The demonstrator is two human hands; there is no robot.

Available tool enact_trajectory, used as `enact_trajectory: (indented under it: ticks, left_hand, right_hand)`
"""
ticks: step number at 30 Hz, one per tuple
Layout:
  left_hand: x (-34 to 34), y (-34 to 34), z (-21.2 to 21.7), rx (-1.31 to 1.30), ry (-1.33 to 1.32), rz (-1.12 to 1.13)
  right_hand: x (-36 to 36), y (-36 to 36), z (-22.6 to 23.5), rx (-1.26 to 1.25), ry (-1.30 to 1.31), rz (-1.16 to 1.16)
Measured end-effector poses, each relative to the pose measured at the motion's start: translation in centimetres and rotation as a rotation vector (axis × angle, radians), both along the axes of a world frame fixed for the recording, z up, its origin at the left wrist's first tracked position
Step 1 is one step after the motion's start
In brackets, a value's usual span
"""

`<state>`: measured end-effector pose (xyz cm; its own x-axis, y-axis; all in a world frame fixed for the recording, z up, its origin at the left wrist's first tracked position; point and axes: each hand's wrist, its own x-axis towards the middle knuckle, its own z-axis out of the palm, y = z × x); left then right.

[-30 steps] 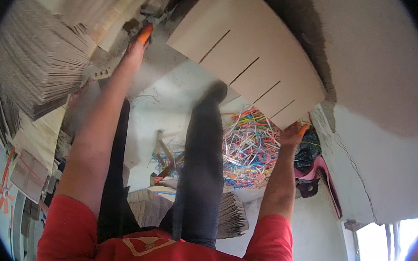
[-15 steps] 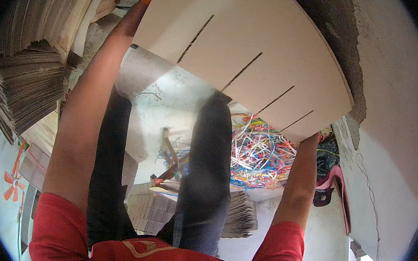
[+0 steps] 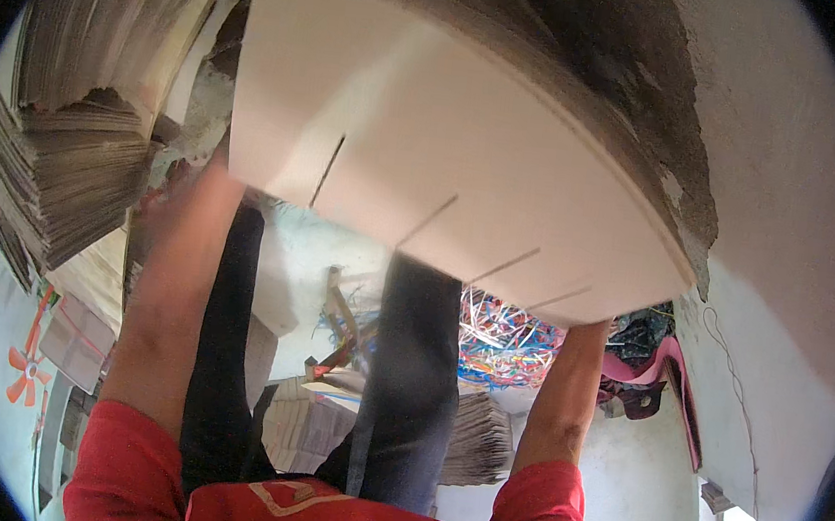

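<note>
Now swung higher and nearer than a moment ago, slotted cardboard sheet (image 3: 448, 153) filling the upper middle of the view, held overhead between both arms. Light but broad and floppy, likely to bow or catch air; stiff enough across the flutes; best gripped at opposite edges, clear of the cut slots. Left hand (image 3: 182, 203) blurred at the lower left edge, fingers impossible to make out. Right hand (image 3: 597, 323) tucked under the lower right corner, grip hidden behind the board. Stacked cardboard (image 3: 67, 146) at left, coloured strapping tangle (image 3: 505, 344) below.
</note>
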<state>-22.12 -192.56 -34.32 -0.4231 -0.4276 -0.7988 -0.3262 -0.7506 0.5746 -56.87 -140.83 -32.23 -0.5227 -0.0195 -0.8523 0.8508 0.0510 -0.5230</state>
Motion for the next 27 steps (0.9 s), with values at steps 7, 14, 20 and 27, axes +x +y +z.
enact_trajectory:
  ticks: [7, 14, 20, 27]
  left_hand:
    - [6.7, 4.0, 5.3, 0.113, -0.007, 0.15]
    - [15.0, 9.3, 15.6, 0.229, 0.011, 0.3]
    - [20.0, 8.9, 22.3, 0.198, 0.112, 0.428]
    - [29.4, 8.3, 26.2, 0.023, 0.218, 0.652]
  right_hand:
    - [5.3, 3.7, 13.0, 0.146, -0.003, -0.01]
    - [10.5, 1.2, 24.3, 0.225, 0.017, 0.041]
    - [11.9, -6.3, 30.4, 0.19, 0.069, 0.204]
    - [13.7, -19.8, 34.3, 0.036, 0.174, 0.561]
